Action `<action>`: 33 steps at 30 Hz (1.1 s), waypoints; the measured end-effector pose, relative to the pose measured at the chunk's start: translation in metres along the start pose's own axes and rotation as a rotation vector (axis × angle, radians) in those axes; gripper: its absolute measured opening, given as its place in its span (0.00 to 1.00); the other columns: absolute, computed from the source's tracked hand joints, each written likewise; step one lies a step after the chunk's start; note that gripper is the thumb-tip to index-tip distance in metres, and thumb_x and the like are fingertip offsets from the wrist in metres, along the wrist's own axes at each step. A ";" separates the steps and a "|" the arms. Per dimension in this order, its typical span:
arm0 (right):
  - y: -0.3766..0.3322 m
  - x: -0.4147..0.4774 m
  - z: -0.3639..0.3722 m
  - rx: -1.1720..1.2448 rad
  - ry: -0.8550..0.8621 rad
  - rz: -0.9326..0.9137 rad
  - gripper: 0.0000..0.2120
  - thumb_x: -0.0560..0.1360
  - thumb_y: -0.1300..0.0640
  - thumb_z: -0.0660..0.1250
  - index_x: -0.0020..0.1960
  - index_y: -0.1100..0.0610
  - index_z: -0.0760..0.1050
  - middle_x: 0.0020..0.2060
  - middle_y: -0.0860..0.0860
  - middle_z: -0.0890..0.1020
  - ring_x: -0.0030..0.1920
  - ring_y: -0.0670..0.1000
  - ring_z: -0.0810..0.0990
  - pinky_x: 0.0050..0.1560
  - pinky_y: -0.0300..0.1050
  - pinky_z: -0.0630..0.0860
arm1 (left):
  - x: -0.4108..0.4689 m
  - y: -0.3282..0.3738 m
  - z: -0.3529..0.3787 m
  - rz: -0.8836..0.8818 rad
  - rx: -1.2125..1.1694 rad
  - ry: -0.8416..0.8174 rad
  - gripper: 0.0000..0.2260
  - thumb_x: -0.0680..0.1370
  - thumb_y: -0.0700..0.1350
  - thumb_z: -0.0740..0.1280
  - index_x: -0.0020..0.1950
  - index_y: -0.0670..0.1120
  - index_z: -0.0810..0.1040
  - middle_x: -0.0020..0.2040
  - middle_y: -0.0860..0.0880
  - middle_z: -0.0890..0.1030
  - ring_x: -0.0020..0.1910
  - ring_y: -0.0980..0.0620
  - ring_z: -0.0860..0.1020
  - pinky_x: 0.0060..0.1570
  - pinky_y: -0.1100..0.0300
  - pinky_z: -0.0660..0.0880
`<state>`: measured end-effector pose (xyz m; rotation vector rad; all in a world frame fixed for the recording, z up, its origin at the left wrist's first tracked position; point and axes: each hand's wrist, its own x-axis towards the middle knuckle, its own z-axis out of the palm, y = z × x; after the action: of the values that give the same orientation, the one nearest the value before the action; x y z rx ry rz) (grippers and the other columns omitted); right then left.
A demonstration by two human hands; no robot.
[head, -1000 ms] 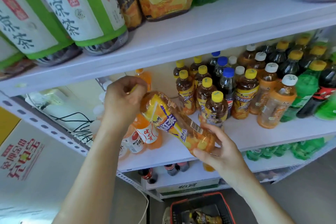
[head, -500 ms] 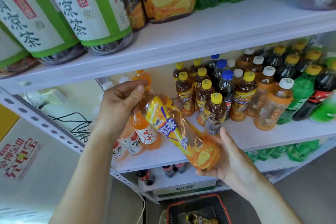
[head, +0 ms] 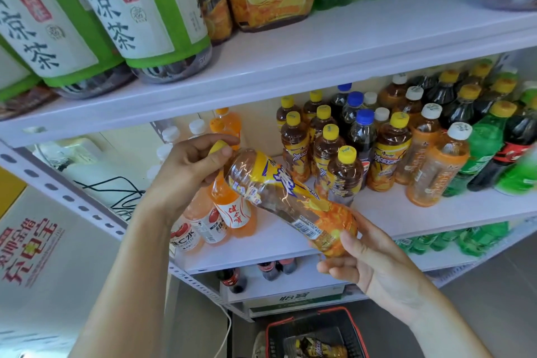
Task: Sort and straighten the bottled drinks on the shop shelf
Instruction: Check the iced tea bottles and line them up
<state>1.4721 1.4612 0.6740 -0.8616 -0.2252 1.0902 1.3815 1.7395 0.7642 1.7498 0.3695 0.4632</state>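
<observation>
Before shelf (head: 406,218), left fingers (head: 203,141) grip tilted tea bottle (head: 279,192), right fingers (head: 334,266) clasp base.

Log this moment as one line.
left hand: grips cap end | right hand: holds base | tea bottle: tilted, in front of middle shelf

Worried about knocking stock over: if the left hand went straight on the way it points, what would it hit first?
Probably the orange-capped orange drink standing just beyond the left hand, which grips the tea bottle by its cap end; depth is unclear.
</observation>
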 end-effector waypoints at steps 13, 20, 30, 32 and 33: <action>0.005 0.003 0.000 0.001 0.048 -0.095 0.28 0.71 0.68 0.68 0.67 0.49 0.73 0.58 0.65 0.80 0.57 0.70 0.79 0.46 0.46 0.82 | 0.007 -0.012 0.021 -0.057 0.121 0.266 0.19 0.75 0.57 0.70 0.29 0.49 0.75 0.23 0.54 0.68 0.24 0.54 0.64 0.29 0.62 0.63; 0.004 0.002 0.000 -0.121 0.151 0.009 0.27 0.71 0.44 0.66 0.61 0.63 0.75 0.47 0.69 0.83 0.37 0.60 0.86 0.30 0.41 0.81 | 0.004 -0.013 0.013 -0.087 0.093 0.148 0.11 0.72 0.57 0.67 0.42 0.51 0.82 0.31 0.53 0.73 0.27 0.57 0.66 0.26 0.65 0.64; 0.001 0.009 -0.012 -0.102 0.186 0.232 0.35 0.70 0.33 0.61 0.56 0.65 0.78 0.40 0.70 0.82 0.32 0.58 0.84 0.24 0.41 0.79 | -0.002 -0.023 0.011 -0.059 0.106 0.051 0.16 0.75 0.59 0.66 0.48 0.45 0.78 0.30 0.53 0.69 0.28 0.56 0.64 0.29 0.65 0.62; 0.003 0.012 -0.014 -0.092 0.173 0.241 0.32 0.74 0.36 0.60 0.59 0.64 0.76 0.46 0.70 0.83 0.38 0.60 0.86 0.28 0.42 0.81 | -0.001 -0.021 0.014 -0.040 0.141 0.051 0.12 0.75 0.56 0.66 0.46 0.48 0.78 0.30 0.53 0.70 0.28 0.56 0.66 0.29 0.65 0.63; 0.004 0.013 -0.015 -0.098 0.180 0.240 0.30 0.76 0.38 0.59 0.60 0.63 0.75 0.48 0.69 0.83 0.42 0.61 0.86 0.30 0.44 0.81 | 0.000 -0.019 0.016 -0.018 0.167 0.052 0.10 0.75 0.55 0.65 0.45 0.49 0.78 0.30 0.54 0.71 0.29 0.56 0.66 0.29 0.65 0.64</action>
<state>1.4836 1.4659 0.6579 -1.0892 -0.0251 1.2238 1.3893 1.7298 0.7423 1.8974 0.4722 0.4773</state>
